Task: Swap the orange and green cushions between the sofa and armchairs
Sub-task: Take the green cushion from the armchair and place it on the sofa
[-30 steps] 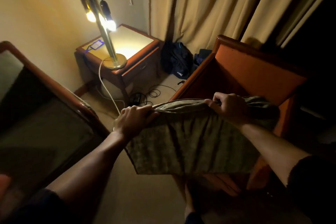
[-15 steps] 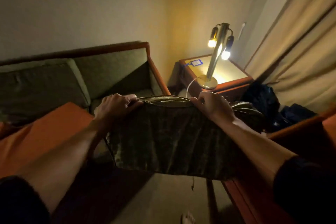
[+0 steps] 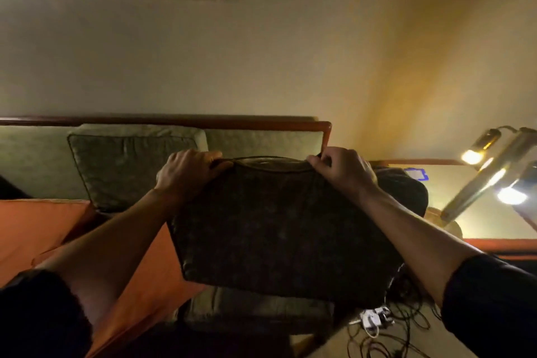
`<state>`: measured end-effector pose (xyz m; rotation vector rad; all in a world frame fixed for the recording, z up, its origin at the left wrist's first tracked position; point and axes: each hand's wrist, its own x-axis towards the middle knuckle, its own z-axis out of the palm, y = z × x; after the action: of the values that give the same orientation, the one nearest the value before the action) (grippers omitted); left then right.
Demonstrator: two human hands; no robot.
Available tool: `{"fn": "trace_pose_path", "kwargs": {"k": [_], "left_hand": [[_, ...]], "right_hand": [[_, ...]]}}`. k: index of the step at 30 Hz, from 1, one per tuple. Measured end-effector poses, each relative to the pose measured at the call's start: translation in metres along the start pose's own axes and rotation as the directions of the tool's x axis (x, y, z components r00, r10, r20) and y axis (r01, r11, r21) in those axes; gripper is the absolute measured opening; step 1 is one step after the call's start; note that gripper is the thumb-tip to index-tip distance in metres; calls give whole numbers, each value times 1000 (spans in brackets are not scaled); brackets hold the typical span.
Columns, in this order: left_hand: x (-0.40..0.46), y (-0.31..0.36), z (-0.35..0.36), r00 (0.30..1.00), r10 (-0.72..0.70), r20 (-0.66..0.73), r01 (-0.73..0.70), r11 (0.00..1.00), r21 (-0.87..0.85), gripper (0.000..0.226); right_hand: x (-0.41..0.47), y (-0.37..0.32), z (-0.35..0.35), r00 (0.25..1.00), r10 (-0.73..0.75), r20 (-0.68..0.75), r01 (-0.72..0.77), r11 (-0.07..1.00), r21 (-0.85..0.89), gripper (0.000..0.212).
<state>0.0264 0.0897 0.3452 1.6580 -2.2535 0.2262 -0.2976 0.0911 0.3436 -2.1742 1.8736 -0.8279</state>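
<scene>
Green cushion [image 3: 284, 229] hangs in front of me, held up by its top edge over the right end of the sofa [image 3: 261, 139], its dark patterned face turned toward me and its lower edge clear of the seat. My left hand [image 3: 186, 171] has its grip closed over the top left corner, fingers curled over the piped seam; my right hand [image 3: 343, 168] pinches the top right corner the same way, though the fingertips on the far side are hidden by the fabric. The cushion's right corner bulges out behind my right wrist and is too dark to read well. Behind it, a second green cushion [image 3: 130, 166] leans upright against the sofa back. Orange cushions [image 3: 37, 229] lie on the seat to the left, partly covered by my left forearm and cut off by the frame edge. To the right, a lit brass lamp [image 3: 491, 174] stands on a side worktop [image 3: 476, 209], its base mostly hidden by my right arm. Tangled cables [image 3: 389, 328] lie on the floor at the lower right, blurred.
</scene>
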Motion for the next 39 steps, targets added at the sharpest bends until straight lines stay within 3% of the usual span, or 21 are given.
{"fn": "trace_pose_path", "kwargs": {"k": [10, 13, 18, 22, 26, 30, 32, 35, 39], "left_hand": [[129, -83, 72, 995, -101, 1, 101, 995, -26, 55], [174, -105, 90, 997, -68, -44, 66, 996, -56, 59], [233, -136, 129, 997, -14, -74, 8, 997, -77, 45], [256, -151, 171, 996, 19, -85, -27, 996, -84, 51], [257, -162, 228, 1000, 17, 21, -15, 994, -113, 54], [239, -163, 293, 991, 20, 130, -13, 998, -56, 50], [231, -166, 320, 977, -63, 205, 75, 996, -54, 53], [235, -173, 338, 966, -194, 168, 204, 978, -44, 53], [247, -167, 345, 967, -190, 173, 193, 981, -1, 58]], "right_hand": [[168, 20, 67, 997, -78, -10, 78, 997, -6, 41], [214, 26, 87, 998, -60, -15, 60, 998, 5, 41], [272, 44, 127, 997, -37, -63, 36, 999, -4, 42], [296, 71, 163, 996, -28, -86, 27, 999, -20, 47], [299, 103, 208, 1000, -2, 10, 2, 1000, -12, 48], [289, 141, 267, 970, 98, 221, -101, 995, 3, 31], [289, 151, 296, 962, 107, 252, -115, 993, 18, 28], [308, 150, 312, 975, 52, 216, -40, 997, -59, 19], [313, 164, 308, 970, 18, 244, 34, 978, -207, 46]]}}
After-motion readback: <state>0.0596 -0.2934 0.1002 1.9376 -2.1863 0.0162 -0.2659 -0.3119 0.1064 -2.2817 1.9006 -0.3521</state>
